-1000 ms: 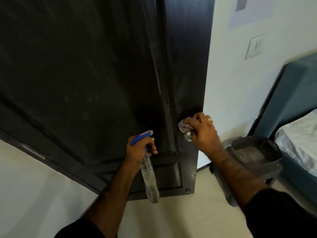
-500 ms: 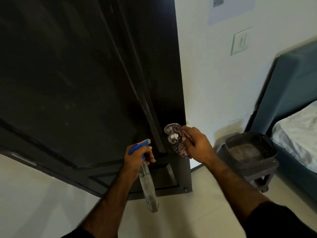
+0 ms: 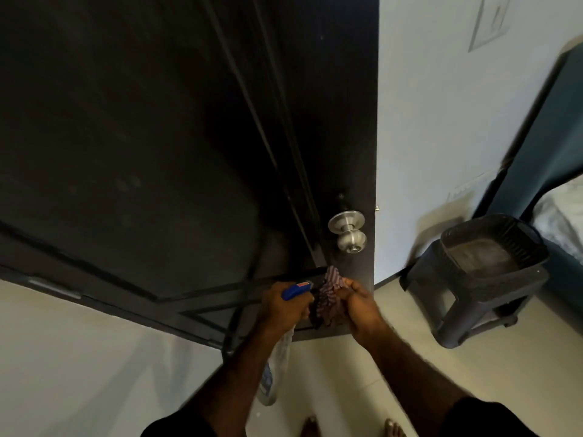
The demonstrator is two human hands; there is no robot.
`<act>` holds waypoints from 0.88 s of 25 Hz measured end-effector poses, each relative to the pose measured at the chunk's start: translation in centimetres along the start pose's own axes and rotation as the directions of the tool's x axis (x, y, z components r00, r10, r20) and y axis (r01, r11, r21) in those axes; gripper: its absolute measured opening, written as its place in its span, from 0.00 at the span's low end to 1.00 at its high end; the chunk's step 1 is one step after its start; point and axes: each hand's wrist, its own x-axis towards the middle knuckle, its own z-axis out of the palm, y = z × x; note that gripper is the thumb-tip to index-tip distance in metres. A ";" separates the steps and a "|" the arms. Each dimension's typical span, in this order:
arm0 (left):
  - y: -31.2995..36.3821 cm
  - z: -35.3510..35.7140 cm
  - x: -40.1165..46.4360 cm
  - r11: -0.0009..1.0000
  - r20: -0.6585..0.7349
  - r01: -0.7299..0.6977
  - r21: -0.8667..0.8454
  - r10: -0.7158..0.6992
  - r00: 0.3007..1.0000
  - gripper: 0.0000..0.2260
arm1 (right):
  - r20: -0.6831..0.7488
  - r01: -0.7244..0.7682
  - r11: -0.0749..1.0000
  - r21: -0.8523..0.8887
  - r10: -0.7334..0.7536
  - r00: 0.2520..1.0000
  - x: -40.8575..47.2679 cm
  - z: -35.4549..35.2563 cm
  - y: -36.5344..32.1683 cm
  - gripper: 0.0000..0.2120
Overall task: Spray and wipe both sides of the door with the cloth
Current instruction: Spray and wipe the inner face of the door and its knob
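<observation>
The left hand (image 3: pixel 279 305) grips the spray bottle (image 3: pixel 277 351) by its blue trigger head (the clear body hangs below the wrist). Just beside it, the right hand (image 3: pixel 359 310) pinches the striped cloth (image 3: pixel 328 294) between them. The dark door (image 3: pixel 157 137) stands ahead, its silver knob (image 3: pixel 348 231) above the cloth.

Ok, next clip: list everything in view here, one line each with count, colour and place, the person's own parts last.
door: one, dark brown, fills left and centre
door knob: one, silver, near door's right edge
spray bottle: one, clear with blue head, in left hand
cloth: one, striped, in right hand
basket: one, dark, on stool at right
stool: one, dark, on floor by wall
wall switch: one, white, upper right
left hand: grips bottle
right hand: holds cloth
</observation>
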 end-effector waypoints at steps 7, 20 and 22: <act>-2.3 -1.6 4.0 0.976 -0.120 0.000 -0.219 -0.027 0.992 0.06 | 0.080 0.648 0.313 -0.694 -0.862 0.501 2.7 4.2 -0.8 0.15; -1.6 -3.8 9.4 0.985 0.044 -0.120 -0.128 0.126 0.991 0.06 | -0.160 0.572 0.436 -0.695 -0.869 0.468 6.2 9.6 1.5 0.13; -0.6 -3.6 9.7 0.974 0.049 -0.172 -0.144 0.181 0.982 0.07 | -0.171 0.423 0.519 -0.743 -0.758 0.629 7.7 8.2 3.1 0.14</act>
